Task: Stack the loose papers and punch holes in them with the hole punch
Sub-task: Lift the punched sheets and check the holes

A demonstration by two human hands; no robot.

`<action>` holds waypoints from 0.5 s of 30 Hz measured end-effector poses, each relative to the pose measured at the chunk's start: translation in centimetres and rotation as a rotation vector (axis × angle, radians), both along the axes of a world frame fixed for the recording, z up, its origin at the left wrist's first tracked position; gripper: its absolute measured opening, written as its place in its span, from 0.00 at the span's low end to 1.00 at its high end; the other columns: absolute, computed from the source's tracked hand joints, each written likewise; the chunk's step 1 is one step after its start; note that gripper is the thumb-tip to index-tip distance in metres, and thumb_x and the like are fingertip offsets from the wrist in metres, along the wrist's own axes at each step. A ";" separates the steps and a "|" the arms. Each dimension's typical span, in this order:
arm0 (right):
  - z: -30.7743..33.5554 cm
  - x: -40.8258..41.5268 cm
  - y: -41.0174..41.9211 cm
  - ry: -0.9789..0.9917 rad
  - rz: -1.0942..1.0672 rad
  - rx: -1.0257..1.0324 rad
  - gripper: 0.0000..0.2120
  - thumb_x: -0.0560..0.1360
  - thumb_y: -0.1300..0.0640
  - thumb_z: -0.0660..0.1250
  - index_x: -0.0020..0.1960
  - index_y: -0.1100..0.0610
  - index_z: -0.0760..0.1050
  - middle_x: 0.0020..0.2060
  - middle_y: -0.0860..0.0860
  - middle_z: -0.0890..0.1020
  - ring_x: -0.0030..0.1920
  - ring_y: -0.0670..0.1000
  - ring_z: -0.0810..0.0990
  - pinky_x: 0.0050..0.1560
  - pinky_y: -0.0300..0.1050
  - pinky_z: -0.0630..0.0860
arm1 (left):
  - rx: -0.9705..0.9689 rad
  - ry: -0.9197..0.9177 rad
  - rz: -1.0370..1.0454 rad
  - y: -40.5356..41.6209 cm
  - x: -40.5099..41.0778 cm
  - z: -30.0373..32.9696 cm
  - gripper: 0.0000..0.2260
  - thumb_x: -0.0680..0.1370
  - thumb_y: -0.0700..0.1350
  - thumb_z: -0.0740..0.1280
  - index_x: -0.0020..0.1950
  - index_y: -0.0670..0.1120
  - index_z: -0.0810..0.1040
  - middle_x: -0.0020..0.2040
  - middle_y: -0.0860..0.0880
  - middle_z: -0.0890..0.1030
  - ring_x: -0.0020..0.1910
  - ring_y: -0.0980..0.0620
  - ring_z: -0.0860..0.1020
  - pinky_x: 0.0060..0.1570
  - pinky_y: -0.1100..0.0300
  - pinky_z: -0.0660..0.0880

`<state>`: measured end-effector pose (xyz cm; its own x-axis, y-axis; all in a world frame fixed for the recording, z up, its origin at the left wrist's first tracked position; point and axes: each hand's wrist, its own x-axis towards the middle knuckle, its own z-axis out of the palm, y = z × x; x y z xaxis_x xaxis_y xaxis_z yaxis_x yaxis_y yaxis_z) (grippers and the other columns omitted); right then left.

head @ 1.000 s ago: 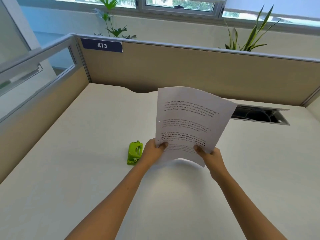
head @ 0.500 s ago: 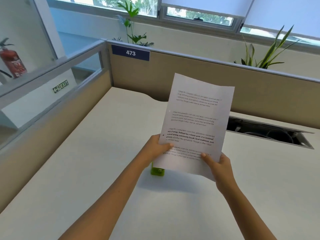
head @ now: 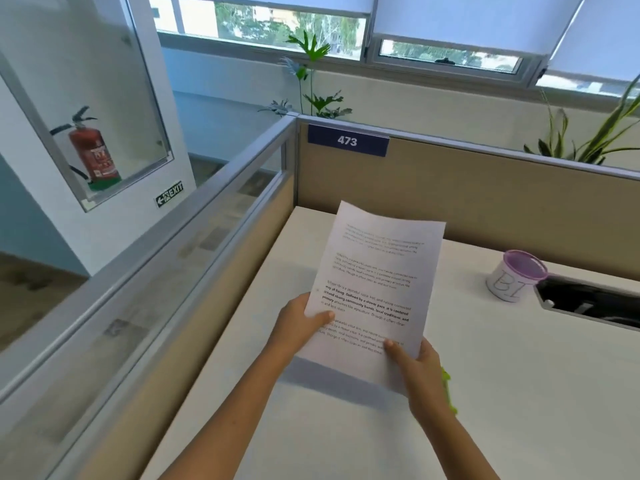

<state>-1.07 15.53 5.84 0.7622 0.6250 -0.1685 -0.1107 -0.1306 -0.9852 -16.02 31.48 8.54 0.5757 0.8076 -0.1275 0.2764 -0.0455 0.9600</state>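
"473" is shown on the blue plate (head: 347, 141) on the partition; "EXIT" on the wall sign (head: 169, 194); "BI" on the cup (head: 513, 276). Partly legible print is carried by the papers (head: 375, 289).

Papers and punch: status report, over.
Left hand and right hand both grip the papers, lifted off the desk. Green hole punch mostly hidden behind right hand. Not yet punched. Nothing in the way.

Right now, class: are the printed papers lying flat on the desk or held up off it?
Held up. Both hands, left and right, pinch the papers at the bottom edge, and their shadow falls on the desk below.
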 end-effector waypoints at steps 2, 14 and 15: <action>-0.8 -1.3 2.4 -0.037 -0.040 -0.022 0.14 0.72 0.63 0.70 0.57 0.57 0.75 0.52 0.54 0.83 0.49 0.55 0.82 0.48 0.49 0.79 | 0.021 0.033 0.045 2.0 -0.8 -0.8 0.11 0.73 0.44 0.71 0.55 0.48 0.79 0.51 0.51 0.83 0.49 0.52 0.80 0.45 0.61 0.77; -2.6 -3.2 12.3 -0.279 0.022 -0.225 0.33 0.74 0.63 0.68 0.73 0.55 0.57 0.64 0.53 0.73 0.62 0.55 0.74 0.62 0.52 0.72 | 0.166 0.294 0.053 11.3 -1.4 -4.1 0.19 0.73 0.40 0.71 0.62 0.44 0.72 0.57 0.47 0.80 0.50 0.50 0.77 0.45 0.60 0.74; -2.7 -3.1 13.0 -0.307 0.027 -0.238 0.32 0.73 0.64 0.67 0.73 0.56 0.57 0.66 0.54 0.72 0.64 0.56 0.73 0.64 0.52 0.71 | 0.188 0.316 0.057 11.8 -1.1 -4.2 0.20 0.73 0.39 0.71 0.63 0.43 0.71 0.58 0.46 0.80 0.52 0.49 0.78 0.46 0.59 0.74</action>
<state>-4.18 28.56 3.13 0.7837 0.6163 -0.0780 0.1910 -0.3585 -0.9138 -17.12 43.27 4.30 0.4853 0.8632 -0.1389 0.5654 -0.1886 0.8030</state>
